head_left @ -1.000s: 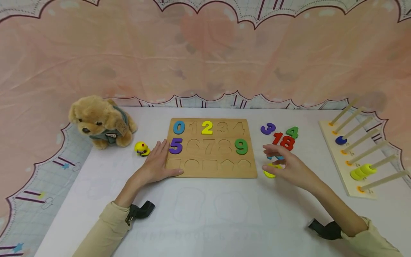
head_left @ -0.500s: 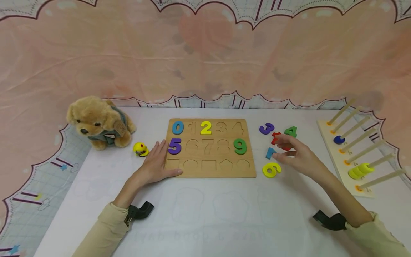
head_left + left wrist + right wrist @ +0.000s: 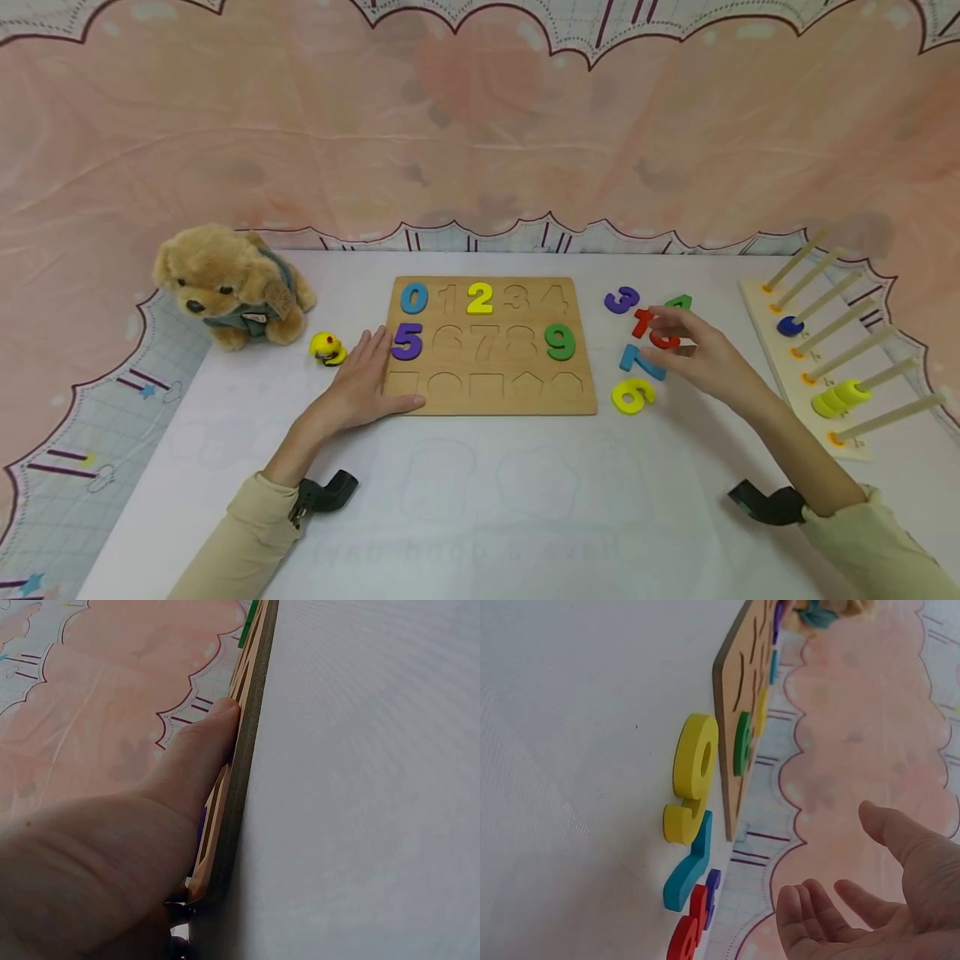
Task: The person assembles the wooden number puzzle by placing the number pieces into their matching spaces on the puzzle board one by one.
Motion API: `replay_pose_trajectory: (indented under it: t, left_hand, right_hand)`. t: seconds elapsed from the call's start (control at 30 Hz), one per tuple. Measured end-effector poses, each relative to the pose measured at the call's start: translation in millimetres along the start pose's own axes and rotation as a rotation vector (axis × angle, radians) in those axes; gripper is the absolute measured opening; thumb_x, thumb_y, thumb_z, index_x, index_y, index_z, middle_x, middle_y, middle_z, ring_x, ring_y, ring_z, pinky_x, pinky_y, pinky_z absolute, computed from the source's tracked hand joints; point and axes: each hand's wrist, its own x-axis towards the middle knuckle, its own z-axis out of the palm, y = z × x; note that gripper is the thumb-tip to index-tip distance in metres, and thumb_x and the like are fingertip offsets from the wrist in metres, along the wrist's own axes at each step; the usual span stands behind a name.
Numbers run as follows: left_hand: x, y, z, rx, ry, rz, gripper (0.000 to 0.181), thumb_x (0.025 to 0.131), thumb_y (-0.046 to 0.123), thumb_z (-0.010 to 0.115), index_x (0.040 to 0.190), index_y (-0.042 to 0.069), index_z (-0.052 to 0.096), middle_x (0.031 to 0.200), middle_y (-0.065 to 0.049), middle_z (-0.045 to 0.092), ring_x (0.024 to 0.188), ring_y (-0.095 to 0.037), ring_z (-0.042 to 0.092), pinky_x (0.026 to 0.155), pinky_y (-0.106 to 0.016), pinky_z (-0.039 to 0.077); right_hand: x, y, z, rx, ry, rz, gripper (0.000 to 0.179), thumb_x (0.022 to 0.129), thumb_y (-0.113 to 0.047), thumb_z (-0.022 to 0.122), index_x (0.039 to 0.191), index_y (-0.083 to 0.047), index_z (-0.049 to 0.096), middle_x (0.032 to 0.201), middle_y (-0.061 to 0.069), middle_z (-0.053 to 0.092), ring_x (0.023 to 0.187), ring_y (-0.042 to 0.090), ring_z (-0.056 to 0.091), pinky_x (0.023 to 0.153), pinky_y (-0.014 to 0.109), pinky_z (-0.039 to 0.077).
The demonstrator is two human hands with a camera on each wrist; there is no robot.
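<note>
Has moved a little to the right, away from the board, during the last second with the right hand (image 3: pixel 701 358), and has uncovered, to the left of its fingers, the thick yellow number six (image 3: pixel 691 784) and the blue number seven (image 3: pixel 628 358), both partly hidden before. Holds nothing there: has thumb and forefinger clearly apart, with the other fingers loosely bent, and hovers clear of the pieces in the right wrist view. Has, close by these fingers, the red number eight (image 3: pixel 664 340), partly covered in the head view; just beyond them, the red number one (image 3: pixel 642 323) and the green number four (image 3: pixel 684 302); farther, beyond and to the left, the purple number three (image 3: pixel 628 304), all on the white worktop (image 3: pixel 480 500).

Rests unchanged with the left hand (image 3: pixel 363 383), fingers straight along the left edge of the light wooden number board (image 3: pixel 487 406), thumb on its near edge, without gripping any number. Shows, to the right of these fingers, only zero, two, five and nine fitted.

Seems, by judgement, to be passing over six and seven towards another loose number, with no piece picked up and six number recesses unfilled.
</note>
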Motion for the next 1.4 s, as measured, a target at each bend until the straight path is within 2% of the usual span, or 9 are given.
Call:
replay_pose_trajectory:
  t: [0.13, 0.23, 0.33, 0.63, 0.8, 0.9, 1.1, 1.23, 1.4]
  left_hand:
    - [-0.2, 0.3, -0.9, 0.0, -0.005, 0.0, 0.121, 0.078, 0.062, 0.07, 0.155, 0.001, 0.0, 0.163, -0.022, -0.002, 0.15, -0.042, -0.007, 0.12, -0.061, 0.001]
    - [-0.2, 0.8, -1.2, 0.0, -0.005, 0.003, 0.12, 0.078, 0.061, 0.07, 0.155, 0.001, 0.0, 0.163, -0.022, -0.002, 0.15, -0.042, -0.007, 0.121, -0.061, 0.001]
    - [-0.6, 1.2, -1.3, -0.003, -0.005, 0.005, 0.12, 0.078, 0.06, 0.07, 0.155, 0.0, 0.0, 0.163, -0.022, -0.002, 0.15, -0.042, -0.007, 0.12, -0.061, 0.0]
    - [-1.8, -0.2, -1.2, -0.007, -0.002, 0.01, 0.12, 0.079, 0.059, 0.07, 0.155, 0.001, -0.001, 0.163, -0.022, -0.002, 0.15, -0.043, -0.007, 0.121, -0.06, 0.0]
    - [-1.4, -0.3, -0.5, -0.007, 0.001, 0.023, 0.119, 0.079, 0.059, 0.07, 0.155, 0.0, 0.0, 0.163, -0.023, -0.001, 0.15, -0.043, -0.006, 0.121, -0.06, 0.0]
    - [-0.9, -0.3, -0.4, -0.008, 0.001, 0.024, 0.119, 0.079, 0.059, 0.07, 0.155, 0.0, 0.0, 0.163, -0.023, -0.001, 0.15, -0.043, -0.006, 0.121, -0.059, -0.001]
    - [-0.9, 0.2, 0.7, -0.011, 0.001, 0.02, 0.119, 0.079, 0.059, 0.07, 0.155, 0.001, 0.0, 0.163, -0.022, -0.002, 0.15, -0.042, -0.007, 0.121, -0.059, -0.001]
    - [-1.0, 0.4, 1.1, -0.002, -0.007, 0.017, 0.119, 0.079, 0.06, 0.07, 0.155, 0.001, -0.001, 0.163, -0.022, -0.002, 0.15, -0.042, -0.007, 0.121, -0.059, -0.001]
    - [0.2, 1.6, 0.7, 0.005, -0.005, 0.013, 0.12, 0.079, 0.06, 0.07, 0.155, 0.0, 0.0, 0.163, -0.023, -0.002, 0.15, -0.042, -0.007, 0.121, -0.06, 0.0]
  right_hand:
    - [3.9, 0, -1, -0.004, 0.006, 0.007, 0.069, 0.093, -0.033, 0.065, 0.149, -0.008, 0.035, 0.14, 0.022, 0.048, 0.127, 0.039, 0.049, 0.092, 0.021, 0.053]
    - [9.0, 1, 0, -0.007, 0.017, 0.01, 0.069, 0.093, -0.033, 0.065, 0.149, -0.008, 0.034, 0.139, 0.023, 0.048, 0.126, 0.039, 0.048, 0.096, 0.034, 0.054]
    - [14.4, 3, 1, -0.004, 0.008, 0.018, 0.071, 0.093, -0.034, 0.065, 0.15, -0.007, 0.032, 0.14, 0.024, 0.046, 0.127, 0.041, 0.046, 0.1, 0.057, 0.048]
    - [33.7, 9, 3, -0.044, -0.015, 0.031, 0.077, 0.091, -0.027, 0.068, 0.151, -0.002, 0.027, 0.141, 0.027, 0.043, 0.128, 0.043, 0.044, 0.105, 0.057, 0.044]
    - [47.5, 11, 5, -0.079, -0.021, 0.088, 0.087, 0.09, -0.027, 0.069, 0.154, -0.003, 0.016, 0.148, 0.029, 0.034, 0.133, 0.046, 0.038, 0.105, 0.058, 0.042]
    - [57.4, 13, 5, -0.118, -0.044, 0.111, 0.091, 0.089, -0.032, 0.069, 0.154, -0.002, 0.013, 0.15, 0.03, 0.03, 0.136, 0.047, 0.034, 0.105, 0.059, 0.042]
    - [77.6, 17, -3, -0.228, -0.077, 0.099, 0.092, 0.087, -0.04, 0.07, 0.151, 0.003, 0.019, 0.147, 0.034, 0.024, 0.134, 0.048, 0.032, 0.101, 0.06, 0.046]
    - [91.7, 20, -6, -0.271, -0.079, 0.081, 0.096, 0.084, -0.046, 0.07, 0.15, 0.005, 0.023, 0.146, 0.035, 0.027, 0.133, 0.048, 0.033, 0.101, 0.062, 0.044]
    - [110.7, 25, -5, -0.345, -0.063, 0.057, 0.108, 0.077, -0.067, 0.066, 0.147, 0.007, 0.029, 0.142, 0.036, 0.032, 0.129, 0.049, 0.033, 0.1, 0.065, 0.042]
